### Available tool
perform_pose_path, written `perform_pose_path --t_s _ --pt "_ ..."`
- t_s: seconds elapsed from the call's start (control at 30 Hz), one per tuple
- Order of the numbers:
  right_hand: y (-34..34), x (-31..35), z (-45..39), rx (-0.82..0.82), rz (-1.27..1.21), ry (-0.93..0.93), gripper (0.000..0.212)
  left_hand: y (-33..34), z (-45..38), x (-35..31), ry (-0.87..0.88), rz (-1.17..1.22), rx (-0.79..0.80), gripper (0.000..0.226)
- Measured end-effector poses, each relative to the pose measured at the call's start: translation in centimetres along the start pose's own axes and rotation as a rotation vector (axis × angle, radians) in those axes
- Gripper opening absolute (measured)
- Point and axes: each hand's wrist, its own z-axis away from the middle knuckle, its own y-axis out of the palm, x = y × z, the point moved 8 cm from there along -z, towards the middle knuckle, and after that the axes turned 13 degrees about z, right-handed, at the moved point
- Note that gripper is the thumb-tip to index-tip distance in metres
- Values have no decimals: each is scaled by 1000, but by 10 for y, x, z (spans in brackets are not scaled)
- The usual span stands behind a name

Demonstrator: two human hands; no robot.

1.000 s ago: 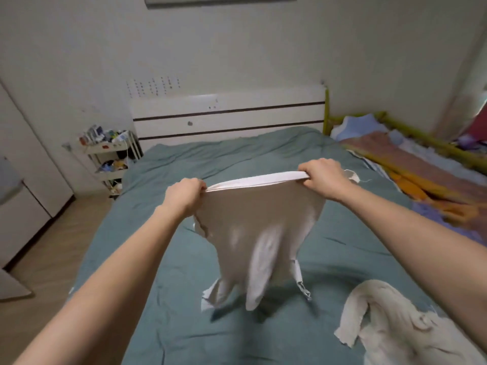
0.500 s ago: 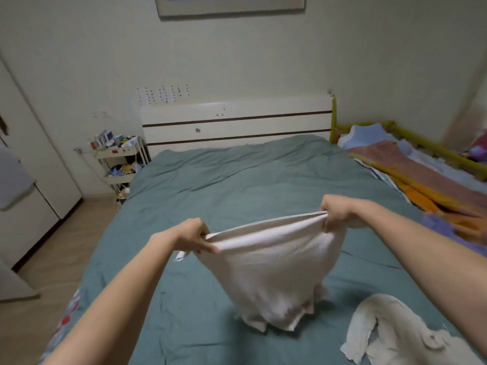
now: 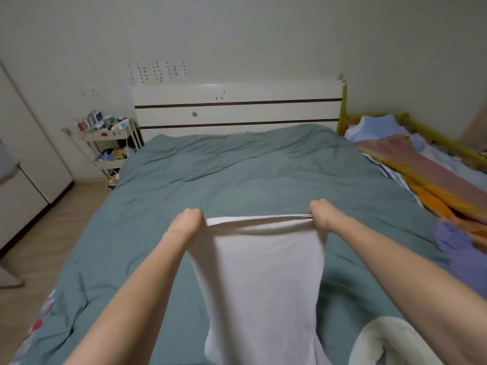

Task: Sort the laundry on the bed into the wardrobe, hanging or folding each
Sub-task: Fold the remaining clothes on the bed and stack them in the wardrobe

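Stretching out over the bed, a white garment is pulled taut along its top edge, the rest running back toward the camera above the teal duvet. Left hand has its fingers curled round the left corner, right hand is clamped on the right corner the same way. Another cream-white piece of laundry sits crumpled on the duvet at bottom right, just beside the right forearm. Further out: white headboard with dark stripes, a cluttered trolley to its left, white wardrobe doors on the far left, and a yellow-framed side bed with colourful blankets on the right.
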Motion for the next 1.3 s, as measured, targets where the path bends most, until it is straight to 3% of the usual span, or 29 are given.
perform_pose_path --t_s 0.13,0.27,0.37,0.53,0.7,0.9,1.0,1.1,1.2,1.3 --pt "-41 -21 -37 -296 -173 92 23 -58 -30 -22 78 14 -289 18" --pt "-89 -36 -46 -401 -234 92 25 -118 -44 -32 169 65 -499 14" --pt "-98 -33 -44 -412 -253 42 28 -128 -35 -34 203 63 -518 15" --pt "-71 6 -11 -375 -250 -93 28 -79 -5 -11 216 -68 -345 18" --pt "33 54 15 -229 -227 -163 34 31 30 40 161 -183 -150 22" --pt "203 112 53 114 -163 -268 14 198 78 109 73 -225 190 24" --pt "274 136 83 325 -183 -344 15 267 112 135 50 -190 412 19" --pt "319 150 116 492 -195 -381 22 305 147 148 40 -187 555 22" --pt "338 154 140 553 -191 -360 33 319 178 150 19 -167 640 26" --pt "355 158 162 644 -114 -367 26 329 200 153 15 -188 726 24"
